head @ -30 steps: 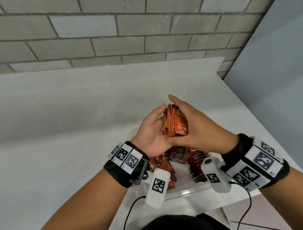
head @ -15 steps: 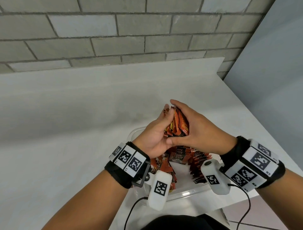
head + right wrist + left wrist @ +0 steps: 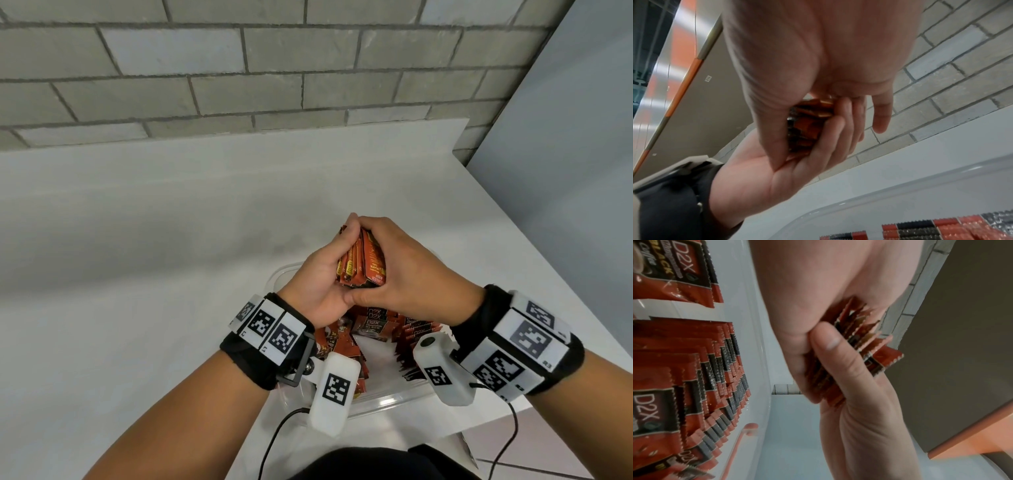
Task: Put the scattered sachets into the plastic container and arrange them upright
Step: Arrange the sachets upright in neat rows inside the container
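Note:
A bundle of red and black sachets point(image 3: 363, 262) is squeezed between both hands above the clear plastic container point(image 3: 383, 402). My left hand point(image 3: 320, 274) cups its left side and my right hand point(image 3: 404, 270) wraps its right side, fingers curled over the top. In the left wrist view the sachet bundle point(image 3: 863, 340) shows serrated edges beside the right thumb. The right wrist view shows the sachet bundle point(image 3: 807, 123) pressed into the left palm. Rows of sachets point(image 3: 414, 334) stand in the container; others point(image 3: 342, 349) lie loose at its left.
The container sits at the near right corner of a white table point(image 3: 154, 274). A grey brick wall point(image 3: 239, 68) runs behind it, and a grey partition point(image 3: 565, 154) stands to the right. Cables point(image 3: 274, 435) hang from the wrist cameras.
Both hands have closed tighter around the bundle, pressing the sachets together, and have sunk slightly toward the container.

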Motion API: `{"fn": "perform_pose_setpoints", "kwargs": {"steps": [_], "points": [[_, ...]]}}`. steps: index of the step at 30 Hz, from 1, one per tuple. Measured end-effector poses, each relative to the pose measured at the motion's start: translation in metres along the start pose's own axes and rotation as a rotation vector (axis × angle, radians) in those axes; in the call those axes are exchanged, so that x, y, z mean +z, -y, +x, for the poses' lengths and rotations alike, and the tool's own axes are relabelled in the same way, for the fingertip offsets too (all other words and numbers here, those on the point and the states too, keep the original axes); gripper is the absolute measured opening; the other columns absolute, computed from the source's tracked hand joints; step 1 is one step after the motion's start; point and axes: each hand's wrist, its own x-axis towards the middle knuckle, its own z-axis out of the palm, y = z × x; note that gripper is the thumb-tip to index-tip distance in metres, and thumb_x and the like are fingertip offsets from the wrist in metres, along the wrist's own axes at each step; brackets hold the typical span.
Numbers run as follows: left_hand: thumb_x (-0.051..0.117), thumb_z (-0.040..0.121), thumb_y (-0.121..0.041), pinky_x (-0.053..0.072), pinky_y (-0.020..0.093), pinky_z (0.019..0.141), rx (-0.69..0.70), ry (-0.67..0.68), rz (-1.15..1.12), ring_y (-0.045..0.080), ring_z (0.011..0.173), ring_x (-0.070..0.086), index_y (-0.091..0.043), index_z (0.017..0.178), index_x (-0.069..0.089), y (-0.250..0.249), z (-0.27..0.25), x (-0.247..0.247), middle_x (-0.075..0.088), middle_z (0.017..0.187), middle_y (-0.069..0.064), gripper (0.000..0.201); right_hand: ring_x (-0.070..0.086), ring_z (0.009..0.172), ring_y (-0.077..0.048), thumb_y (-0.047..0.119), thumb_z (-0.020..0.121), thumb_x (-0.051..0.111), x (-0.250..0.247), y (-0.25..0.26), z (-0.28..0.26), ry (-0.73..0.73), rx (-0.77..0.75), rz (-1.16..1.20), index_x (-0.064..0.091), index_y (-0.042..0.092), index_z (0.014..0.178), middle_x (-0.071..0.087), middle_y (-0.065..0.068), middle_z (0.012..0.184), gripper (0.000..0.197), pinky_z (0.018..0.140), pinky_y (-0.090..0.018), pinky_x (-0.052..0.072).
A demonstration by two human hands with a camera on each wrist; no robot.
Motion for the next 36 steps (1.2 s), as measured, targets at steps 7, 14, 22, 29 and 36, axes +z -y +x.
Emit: {"fn": "perform_pose_setpoints", "kwargs": {"steps": [7, 14, 22, 29, 36], "points": [[0.06, 0.076, -0.02, 0.055, 0.024, 0.064, -0.046, -0.001, 0.143, 0.015, 0.076, 0.065, -0.011, 0.101, 0.06, 0.003, 0.0, -0.005, 0.065, 0.083, 0.006, 0.027, 0.045, 0.114, -0.004, 0.046, 0.065, 0.082, 0.004, -0.002, -0.003, 0.009, 0.018, -0.014, 0.028, 0.025, 0.144, 0.042, 0.011, 0.128, 0.097, 0.098, -0.023, 0.042], [0.054, 0.078, -0.013, 0.058, 0.047, 0.073, -0.037, 0.1, 0.072, 0.029, 0.091, 0.069, -0.02, 0.11, 0.068, 0.005, -0.008, -0.014, 0.069, 0.105, 0.013, 0.035, 0.05, 0.114, 0.001, 0.057, 0.074, 0.054, -0.006, -0.016, -0.013, -0.132, 0.117, 0.338, 0.04, 0.036, 0.134, 0.051, 0.014, 0.118, 0.066, 0.092, -0.027, 0.046], [0.074, 0.078, -0.023, 0.056, 0.051, 0.079, -0.041, 0.181, 0.0, 0.033, 0.108, 0.064, -0.034, 0.128, 0.06, 0.012, -0.005, -0.026, 0.061, 0.129, 0.012, 0.053, 0.06, 0.08, -0.012, 0.03, 0.076, 0.075, -0.016, -0.024, -0.012, -0.202, 0.184, 0.37, 0.057, 0.033, 0.116, 0.059, 0.006, 0.091, 0.044, 0.078, -0.039, 0.055], [0.089, 0.059, -0.029, 0.056, 0.051, 0.078, -0.011, 0.142, -0.092, 0.032, 0.087, 0.069, -0.012, 0.108, 0.072, 0.007, -0.001, -0.032, 0.067, 0.107, 0.019, 0.055, 0.056, 0.079, -0.014, 0.008, 0.081, 0.072, -0.023, -0.012, -0.016, -0.483, -0.016, 0.359, 0.059, 0.025, 0.078, 0.058, 0.004, 0.08, 0.021, 0.072, -0.035, 0.052], [0.069, 0.074, -0.01, 0.056, 0.039, 0.069, 0.103, 0.082, -0.072, 0.025, 0.091, 0.065, -0.023, 0.125, 0.059, 0.008, -0.001, -0.031, 0.062, 0.11, 0.014, 0.054, 0.05, 0.101, -0.008, 0.045, 0.078, 0.066, 0.005, -0.013, -0.024, -0.184, -0.145, -0.006, 0.07, 0.025, 0.093, 0.057, 0.008, 0.104, 0.025, 0.087, -0.011, 0.035]]}}
